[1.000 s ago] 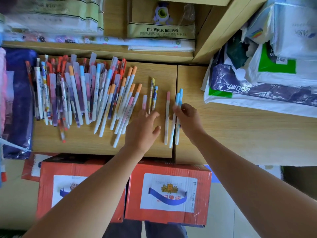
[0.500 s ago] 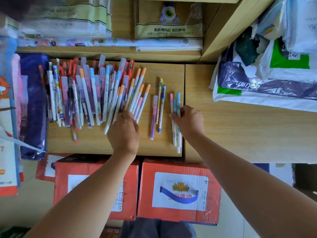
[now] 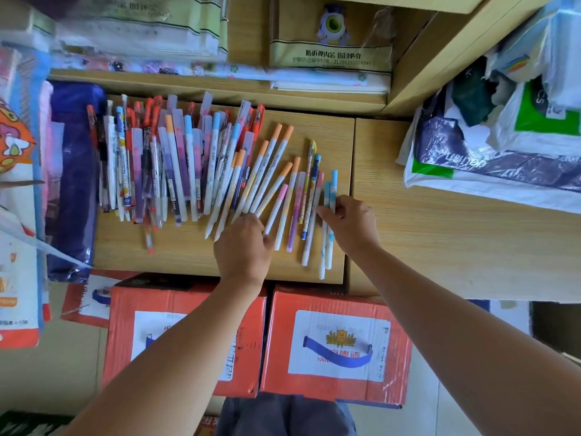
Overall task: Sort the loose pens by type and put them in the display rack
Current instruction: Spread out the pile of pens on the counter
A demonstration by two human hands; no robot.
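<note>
The left hand [image 3: 242, 247] curls its fingers over the near ends of the orange-capped pens [image 3: 262, 166]. The right hand [image 3: 350, 225] pinches the blue-capped pens [image 3: 334, 184] just to the right. The pen pile [image 3: 176, 162] spreads left across the wooden desk [image 3: 182, 256].

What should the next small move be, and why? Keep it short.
Probably gather the orange-capped pens into one bundle with the left hand: it curls over their lower ends, yet they lie fanned apart, while the right hand holds the blue-capped pens as a separate group.
</note>
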